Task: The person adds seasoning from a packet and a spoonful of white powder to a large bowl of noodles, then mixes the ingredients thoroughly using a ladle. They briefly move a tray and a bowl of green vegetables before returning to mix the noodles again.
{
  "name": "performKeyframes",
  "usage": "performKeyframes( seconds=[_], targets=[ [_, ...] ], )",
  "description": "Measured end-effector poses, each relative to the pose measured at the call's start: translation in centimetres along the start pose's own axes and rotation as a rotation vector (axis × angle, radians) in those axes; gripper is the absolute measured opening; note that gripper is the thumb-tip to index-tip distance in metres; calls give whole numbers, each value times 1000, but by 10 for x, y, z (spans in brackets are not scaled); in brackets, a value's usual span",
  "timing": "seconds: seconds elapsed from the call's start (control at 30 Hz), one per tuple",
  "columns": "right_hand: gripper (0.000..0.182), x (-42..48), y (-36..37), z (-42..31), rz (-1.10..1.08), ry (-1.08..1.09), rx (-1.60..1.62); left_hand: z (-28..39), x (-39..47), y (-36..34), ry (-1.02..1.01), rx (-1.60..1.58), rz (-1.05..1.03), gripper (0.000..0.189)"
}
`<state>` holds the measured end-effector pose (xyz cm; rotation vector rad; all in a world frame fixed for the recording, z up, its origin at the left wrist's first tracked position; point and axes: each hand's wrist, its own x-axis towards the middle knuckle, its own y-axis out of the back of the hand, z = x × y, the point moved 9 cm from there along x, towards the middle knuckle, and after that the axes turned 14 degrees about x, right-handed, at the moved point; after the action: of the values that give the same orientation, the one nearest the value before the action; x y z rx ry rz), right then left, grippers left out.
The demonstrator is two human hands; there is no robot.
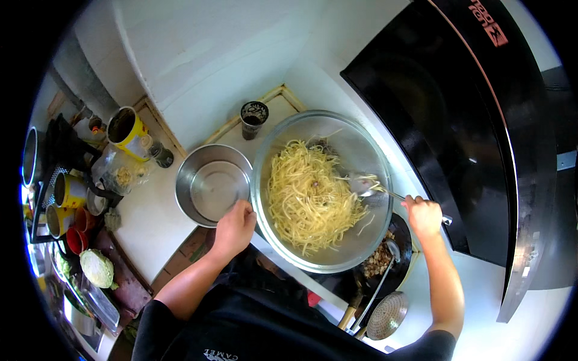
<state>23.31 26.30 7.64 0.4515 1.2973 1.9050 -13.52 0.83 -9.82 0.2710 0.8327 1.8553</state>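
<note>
A large clear bowl [326, 267] holds a heap of yellow noodle-like strands [311, 198], possibly shredded potato. My right hand [423, 215] is closed around the handle of a metal spoon or turner [361, 186] at the bowl's right side. Some strands lie on its blurred head, inside the bowl. Left of the bowl stands a stainless steel pot [214, 185] with nothing seen in it but its shiny base. My left hand [235, 228] is curled where the rims of pot and bowl nearly meet; which rim it grips, if either, is hidden.
Below the bowl's right side, a dark wok [403, 232] holds browned chopped pieces [377, 261] and a ladle [387, 270]. Near it is a perforated skimmer [387, 316]. A dark patterned cup [254, 119] stands behind. A range hood [433, 113] hangs right; a cabbage [97, 269] and yellow cans [128, 131] sit left.
</note>
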Motion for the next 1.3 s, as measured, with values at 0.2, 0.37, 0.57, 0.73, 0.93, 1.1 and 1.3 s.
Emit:
performKeyframes(
  seconds=[0.2,0.37,0.57,0.73,0.93,1.1,1.3],
  targets=[
    [39,4,-106,-8,-536,-140,225,-5,4,-3,-33,-11,19,19],
    [38,23,-170,-80,-329,-311,877,-4,4,-2,-10,-45,-2,19],
    [34,52,-100,-92,-277,-472,870,-12,8,1,-2,-52,-9,18],
    [28,32,-23,-63,-114,-362,667,-11,13,-5,-7,-75,-75,19],
    [27,7,40,-77,-98,-248,413,-15,15,-7,12,-122,-145,21],
    [20,3,76,-88,-1,-57,282,-19,18,-9,18,-150,-193,20],
    [29,16,12,-44,-268,-32,-19,-18,23,-5,23,-148,-188,26]
  ],
)
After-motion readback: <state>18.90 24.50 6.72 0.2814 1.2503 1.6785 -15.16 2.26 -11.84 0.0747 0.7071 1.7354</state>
